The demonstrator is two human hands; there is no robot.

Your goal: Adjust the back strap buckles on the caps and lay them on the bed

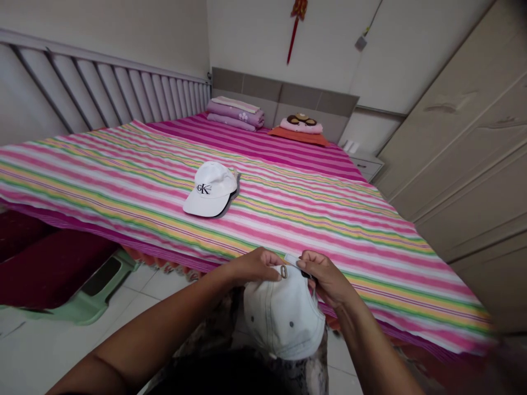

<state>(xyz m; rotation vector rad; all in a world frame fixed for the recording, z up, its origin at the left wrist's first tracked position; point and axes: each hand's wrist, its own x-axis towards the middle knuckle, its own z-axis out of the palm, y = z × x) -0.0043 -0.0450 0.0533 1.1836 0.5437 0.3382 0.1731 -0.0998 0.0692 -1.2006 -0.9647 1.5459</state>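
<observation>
A pale, whitish baseball cap (284, 318) is held low in front of me, its back strap side turned up. My left hand (260, 265) pinches the cap's edge beside a small metal buckle (284, 271). Between the thumb and fingers of my right hand (323, 274) is the loose end of the cap's strap (292, 259). The strap end and the buckle are apart. A second white cap (212, 189) with black "CK" lettering lies on the bed, its brim toward me.
The bed has a striped sheet (329, 219). Folded purple bedding (236, 114) and a pink and orange pile (300, 130) lie by the headboard (288, 96). A green stool (82, 302) stands at left, a wardrobe (465, 153) at right, a nightstand (364, 166) behind.
</observation>
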